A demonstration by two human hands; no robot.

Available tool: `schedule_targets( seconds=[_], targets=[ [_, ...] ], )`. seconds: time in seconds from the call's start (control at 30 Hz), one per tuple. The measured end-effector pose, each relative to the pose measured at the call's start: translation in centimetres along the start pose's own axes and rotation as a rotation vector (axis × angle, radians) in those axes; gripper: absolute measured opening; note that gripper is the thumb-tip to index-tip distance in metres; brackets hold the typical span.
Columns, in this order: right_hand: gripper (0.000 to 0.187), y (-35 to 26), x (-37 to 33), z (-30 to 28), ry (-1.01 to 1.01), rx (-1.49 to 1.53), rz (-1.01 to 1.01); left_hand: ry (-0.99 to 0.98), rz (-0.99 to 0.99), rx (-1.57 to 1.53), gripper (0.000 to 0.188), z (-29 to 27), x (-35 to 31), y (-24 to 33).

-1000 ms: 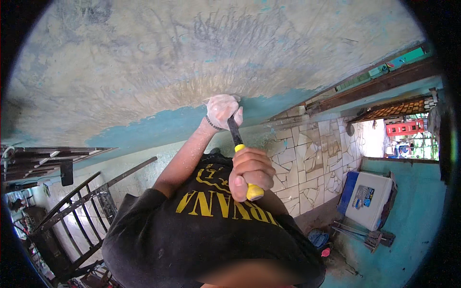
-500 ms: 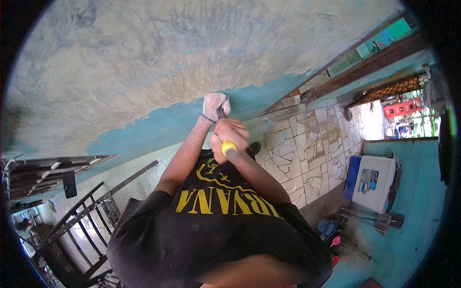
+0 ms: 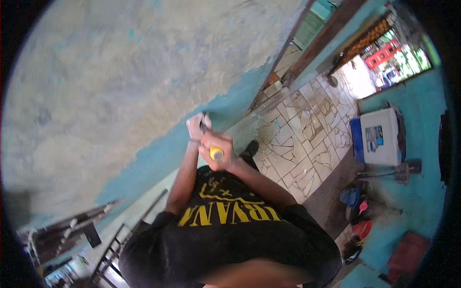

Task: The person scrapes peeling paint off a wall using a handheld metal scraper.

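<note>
Both hands are on one hand tool (image 3: 216, 153) with a yellow handle end and a dark shaft; its working end at the wall is hidden. My right hand (image 3: 217, 143) is closed round the handle, its fingers slightly blurred. Farther up, my left hand (image 3: 195, 126), whitened with dust, is closed on the dark front part of the tool, close against the wall. The wall (image 3: 144, 72) is bare and patchy grey-beige, with a ragged band of blue paint (image 3: 165, 144) along its lower part. The hands are at the upper edge of this band.
Broken-tile flooring (image 3: 293, 144) extends to the right toward a bright doorway. A white cooler box with a blue lid (image 3: 379, 139) is by the turquoise wall. Dark metal railing (image 3: 111, 252) stands at lower left. A wooden door frame (image 3: 321, 45) rises at upper right.
The whole view has turned, so wall and floor sit at a steeper slant. Both hands, still gripping the tool, appear lower and farther left in the picture.
</note>
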State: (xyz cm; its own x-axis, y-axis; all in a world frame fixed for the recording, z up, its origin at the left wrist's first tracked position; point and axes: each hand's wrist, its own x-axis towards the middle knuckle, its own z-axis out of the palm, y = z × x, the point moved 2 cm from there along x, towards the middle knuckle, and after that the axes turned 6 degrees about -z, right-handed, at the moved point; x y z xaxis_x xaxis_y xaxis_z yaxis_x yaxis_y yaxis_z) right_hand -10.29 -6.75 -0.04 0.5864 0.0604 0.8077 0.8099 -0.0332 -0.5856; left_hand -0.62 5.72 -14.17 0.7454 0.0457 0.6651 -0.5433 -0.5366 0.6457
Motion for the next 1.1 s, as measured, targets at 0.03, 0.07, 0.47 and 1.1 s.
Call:
schedule_targets(
  seconds=[0.03,0.07,0.47,1.1],
  targets=[
    [0.019,0.9,-0.5,0.0,0.041,0.002,0.079,-0.010,-0.098,-0.041,0.032,0.9,0.2,-0.9],
    [0.018,0.6,-0.9,-1.3,0.055,0.074,0.138,-0.030,-0.072,-0.066,0.032,1.6,1.5,-0.2],
    [0.023,-3.3,-0.1,-16.8,0.343,-0.095,0.321,-0.861,-0.118,-0.447,0.026,13.0,-2.6,9.7],
    [0.020,5.9,17.8,-36.3,-0.188,0.162,-0.138,0.191,0.269,0.104,0.036,27.8,22.2,19.7]
  ],
)
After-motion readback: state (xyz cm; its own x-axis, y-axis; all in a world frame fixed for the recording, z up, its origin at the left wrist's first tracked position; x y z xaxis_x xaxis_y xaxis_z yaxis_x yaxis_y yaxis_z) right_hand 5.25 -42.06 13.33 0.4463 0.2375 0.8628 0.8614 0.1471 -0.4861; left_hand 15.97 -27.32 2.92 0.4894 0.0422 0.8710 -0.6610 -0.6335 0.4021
